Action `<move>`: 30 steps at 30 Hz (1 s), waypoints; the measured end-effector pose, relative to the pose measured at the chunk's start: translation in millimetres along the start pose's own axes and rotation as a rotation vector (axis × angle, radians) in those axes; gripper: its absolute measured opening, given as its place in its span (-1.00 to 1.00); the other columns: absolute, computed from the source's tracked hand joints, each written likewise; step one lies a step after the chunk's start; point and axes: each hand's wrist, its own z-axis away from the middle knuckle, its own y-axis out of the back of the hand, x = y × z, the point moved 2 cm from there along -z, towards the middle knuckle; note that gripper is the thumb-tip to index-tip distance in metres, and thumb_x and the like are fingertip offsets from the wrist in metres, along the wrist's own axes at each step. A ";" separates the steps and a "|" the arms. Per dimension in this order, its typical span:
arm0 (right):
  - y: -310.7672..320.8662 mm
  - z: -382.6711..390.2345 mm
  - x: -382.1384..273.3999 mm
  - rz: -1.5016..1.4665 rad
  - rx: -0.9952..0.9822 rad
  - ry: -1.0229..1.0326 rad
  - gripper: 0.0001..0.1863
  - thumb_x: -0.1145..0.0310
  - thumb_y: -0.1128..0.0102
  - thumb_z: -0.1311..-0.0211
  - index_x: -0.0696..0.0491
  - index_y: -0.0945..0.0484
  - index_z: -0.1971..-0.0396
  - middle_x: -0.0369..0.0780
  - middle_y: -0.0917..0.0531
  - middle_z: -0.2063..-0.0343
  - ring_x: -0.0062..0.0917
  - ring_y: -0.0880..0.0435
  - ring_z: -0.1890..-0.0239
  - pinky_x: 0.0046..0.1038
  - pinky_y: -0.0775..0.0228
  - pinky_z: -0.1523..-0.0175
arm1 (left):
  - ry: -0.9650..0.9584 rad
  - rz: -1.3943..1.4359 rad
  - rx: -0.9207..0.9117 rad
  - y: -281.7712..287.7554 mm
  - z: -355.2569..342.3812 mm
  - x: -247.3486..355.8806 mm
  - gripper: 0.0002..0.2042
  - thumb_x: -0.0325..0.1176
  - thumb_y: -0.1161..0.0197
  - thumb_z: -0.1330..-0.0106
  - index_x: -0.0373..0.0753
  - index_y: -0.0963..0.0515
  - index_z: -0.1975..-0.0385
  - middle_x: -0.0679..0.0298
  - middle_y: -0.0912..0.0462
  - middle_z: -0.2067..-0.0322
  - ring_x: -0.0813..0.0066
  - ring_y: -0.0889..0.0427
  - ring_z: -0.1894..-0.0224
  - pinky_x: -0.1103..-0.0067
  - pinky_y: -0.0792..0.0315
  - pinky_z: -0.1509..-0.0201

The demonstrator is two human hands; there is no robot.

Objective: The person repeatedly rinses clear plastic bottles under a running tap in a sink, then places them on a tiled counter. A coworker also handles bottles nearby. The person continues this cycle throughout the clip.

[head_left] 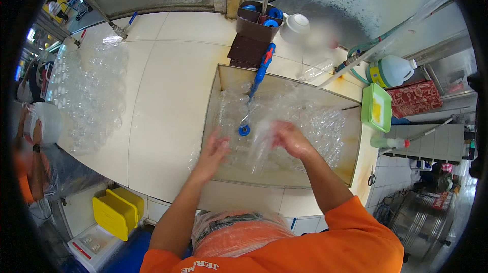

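My right hand (290, 138) is closed on a blurred clear plastic bottle (262, 146) over a steel basin (351, 156). To its left, my left hand (216, 151) has its fingers apart, above the basin's left part, with nothing visible held. Several clear bottles (320, 135) lie in the basin. A blue pipe with a red valve (263, 64) reaches into it from the back edge, with a blue round fitting (244, 130) at the lower end.
Many clear bottles (94, 95) stand on the tiled counter (168, 120) at left, where a co-worker's hand (36, 131) shows. A dark caddy (256, 26) is behind the basin. A green tray (376, 107), jug (390, 72) and scissors (371, 176) sit rightward. Yellow bins (112, 212) are below left.
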 end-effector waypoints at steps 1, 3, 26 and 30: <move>-4.3 -1.6 -11.2 0.263 -0.124 0.040 -0.61 0.20 -0.14 -0.43 0.20 -0.55 -0.03 -0.25 -0.69 0.35 -0.57 -0.63 0.32 -0.48 -0.50 0.19 | 0.096 0.118 -0.049 -13.2 -6.0 -9.0 -0.42 -0.05 -0.09 -0.49 -0.08 -0.13 -0.42 0.19 -0.61 0.05 0.32 -0.62 0.12 0.37 -0.55 0.05; 11.6 -7.8 -52.3 0.693 0.420 0.369 -0.60 0.20 -0.18 -0.38 0.14 -0.54 -0.08 -0.12 -0.71 0.26 -0.33 -0.69 0.30 -0.25 -0.54 0.05 | 0.290 0.385 -0.139 -33.8 -10.1 -25.5 -0.38 0.06 -0.05 -0.49 -0.07 -0.08 -0.43 0.14 -0.62 0.07 0.26 -0.64 0.15 0.29 -0.58 0.09; 71.9 -17.4 -41.8 1.108 0.905 0.753 -0.51 0.10 -0.38 -0.20 0.26 -0.50 0.18 0.08 -0.64 0.28 -0.05 -0.63 0.24 -0.20 -0.45 0.11 | -0.495 -0.750 1.010 237.1 64.8 91.8 -0.38 -0.41 -0.30 -0.34 -0.33 -0.23 -0.37 0.14 -0.51 -0.02 0.41 -0.54 0.25 0.51 -0.49 0.18; 65.0 42.7 -109.4 1.110 0.860 0.963 -0.56 0.20 -0.43 -0.17 0.23 -0.51 0.16 0.01 -0.63 0.40 -0.19 -0.66 0.35 -0.32 -0.47 0.18 | -0.547 -1.181 1.104 266.5 50.0 123.1 -0.42 -0.38 -0.36 -0.28 -0.29 -0.33 -0.28 -0.07 -0.47 -0.18 0.00 -0.50 -0.12 0.28 -0.42 -0.14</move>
